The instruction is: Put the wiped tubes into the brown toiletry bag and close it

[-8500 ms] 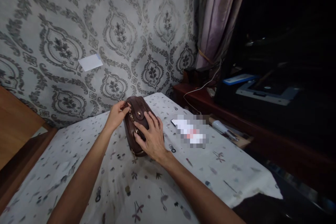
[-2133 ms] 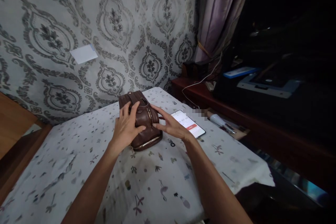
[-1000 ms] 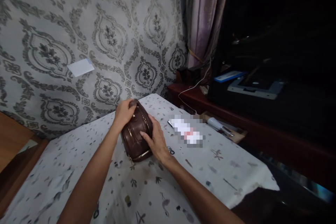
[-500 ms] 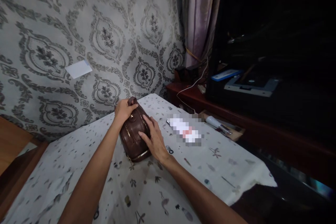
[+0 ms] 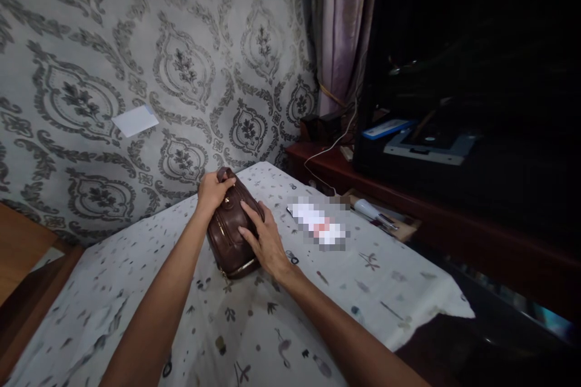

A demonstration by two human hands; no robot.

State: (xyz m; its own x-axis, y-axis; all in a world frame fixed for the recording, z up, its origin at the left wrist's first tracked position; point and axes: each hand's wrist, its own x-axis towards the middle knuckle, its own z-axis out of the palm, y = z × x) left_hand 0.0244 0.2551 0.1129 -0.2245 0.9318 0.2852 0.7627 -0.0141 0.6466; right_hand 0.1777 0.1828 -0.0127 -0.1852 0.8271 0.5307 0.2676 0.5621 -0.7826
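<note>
A dark brown leather bag with gold zippers lies on the table, which is covered by a white patterned cloth. Fingers of my left hand are wrapped round the bag's far left end, with the thumb beside its small loop handle. On the right side of the bag rests my right hand, its thumb and fingers spread across the leather. Part of the bag is hidden under both hands.
A blurred-out flat item lies on the cloth right of the bag. Beyond the right edge, a small tray holds a white tube. A large dark screen stands at the right, and a white cable hangs behind the table.
The fingers of my right hand have shifted slightly across the bag's top. My left hand keeps its hold on the far end, and the bag has barely moved.
</note>
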